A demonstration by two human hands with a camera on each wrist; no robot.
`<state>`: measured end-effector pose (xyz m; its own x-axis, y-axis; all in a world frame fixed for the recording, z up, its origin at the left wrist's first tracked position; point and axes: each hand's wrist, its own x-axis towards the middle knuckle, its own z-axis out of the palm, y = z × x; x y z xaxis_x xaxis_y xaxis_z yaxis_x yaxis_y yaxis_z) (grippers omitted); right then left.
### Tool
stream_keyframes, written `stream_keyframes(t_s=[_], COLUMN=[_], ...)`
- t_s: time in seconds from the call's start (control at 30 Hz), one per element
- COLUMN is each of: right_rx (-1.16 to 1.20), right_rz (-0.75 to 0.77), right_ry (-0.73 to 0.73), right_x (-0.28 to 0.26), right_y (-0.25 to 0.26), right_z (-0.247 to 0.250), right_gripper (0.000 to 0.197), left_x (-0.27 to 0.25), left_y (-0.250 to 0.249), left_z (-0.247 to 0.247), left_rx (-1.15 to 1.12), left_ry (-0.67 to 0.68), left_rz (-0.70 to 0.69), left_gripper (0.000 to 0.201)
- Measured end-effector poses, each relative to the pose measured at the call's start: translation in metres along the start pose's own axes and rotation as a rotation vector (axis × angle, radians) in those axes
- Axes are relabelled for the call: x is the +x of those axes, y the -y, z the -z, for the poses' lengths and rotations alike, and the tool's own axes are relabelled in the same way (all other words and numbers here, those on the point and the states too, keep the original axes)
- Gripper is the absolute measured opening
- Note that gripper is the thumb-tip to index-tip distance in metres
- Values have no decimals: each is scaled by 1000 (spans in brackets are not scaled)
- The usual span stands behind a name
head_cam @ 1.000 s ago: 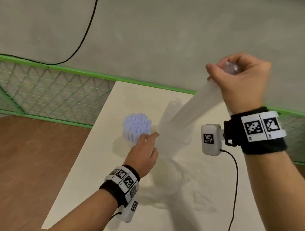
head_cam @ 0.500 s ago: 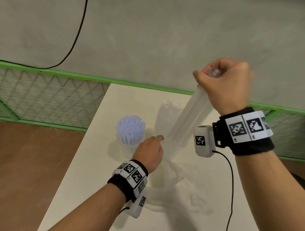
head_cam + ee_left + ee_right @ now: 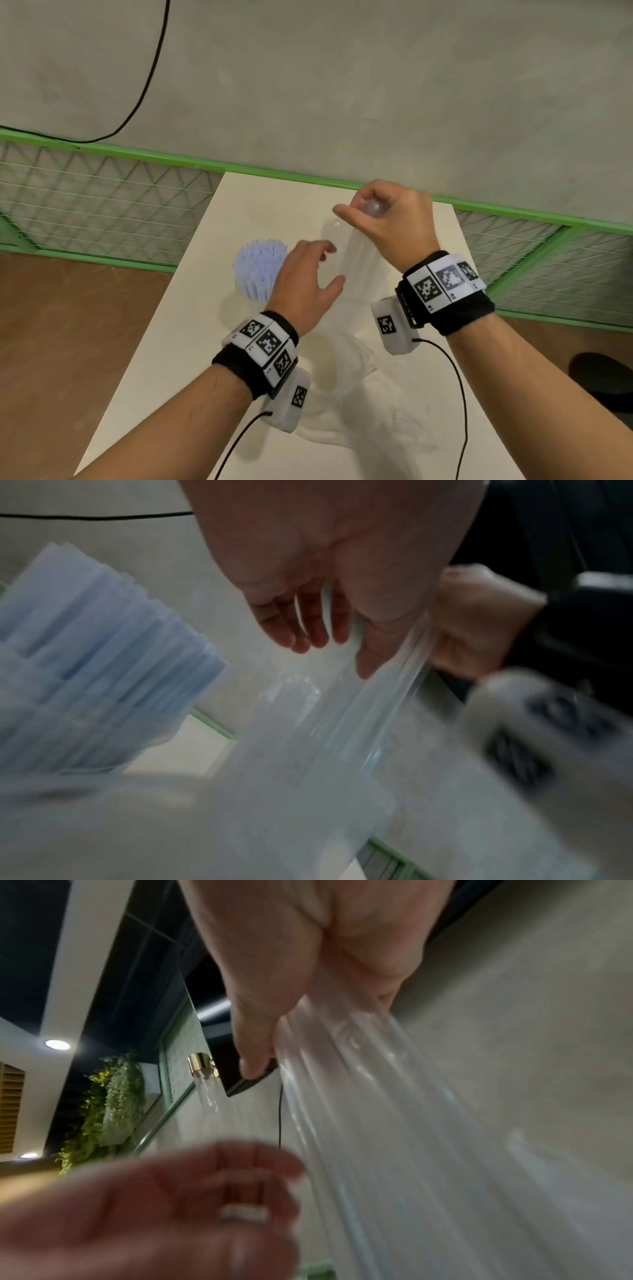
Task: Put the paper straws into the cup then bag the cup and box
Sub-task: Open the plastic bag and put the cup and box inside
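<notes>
1. The thin clear plastic bag [image 3: 356, 260] was gripped at its gathered top by the right hand [image 3: 394, 226].
2. The left hand [image 3: 305, 281] was held spread, empty, beside the clear cup of pale blue paper straws [image 3: 260, 270].
3. Risk: the cup could be toppled by a brush from the bag.

On the counter [image 3: 191, 342] the cup [image 3: 255, 291] of straws [image 3: 262, 260] stands left of the bag [image 3: 356, 270], the left hand [image 3: 305, 284] between them; the right hand [image 3: 390, 226] is above the bag.

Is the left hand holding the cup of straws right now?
No, the left hand is open beside the clear bag, with the cup of straws standing untouched.
</notes>
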<state>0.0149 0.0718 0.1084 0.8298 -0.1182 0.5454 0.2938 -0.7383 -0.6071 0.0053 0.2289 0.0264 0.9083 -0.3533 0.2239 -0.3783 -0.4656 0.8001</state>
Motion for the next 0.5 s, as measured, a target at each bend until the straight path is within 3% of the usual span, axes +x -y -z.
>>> stream_keyframes(t_s=[0.23, 0.37, 0.5], right_rx=[41, -4, -62], right_rz=[14, 43, 95], right_ry=[131, 185, 247], right_x=[-34, -50, -55], right_y=[-30, -44, -53], right_z=[-15, -21, -18], right_gripper=[28, 45, 41], left_x=[27, 29, 26], left_y=[-11, -8, -2], left_z=[-3, -4, -10], left_rx=[-364, -299, -143], left_ry=[56, 60, 111], left_rz=[-40, -68, -197], left_gripper=[80, 81, 66])
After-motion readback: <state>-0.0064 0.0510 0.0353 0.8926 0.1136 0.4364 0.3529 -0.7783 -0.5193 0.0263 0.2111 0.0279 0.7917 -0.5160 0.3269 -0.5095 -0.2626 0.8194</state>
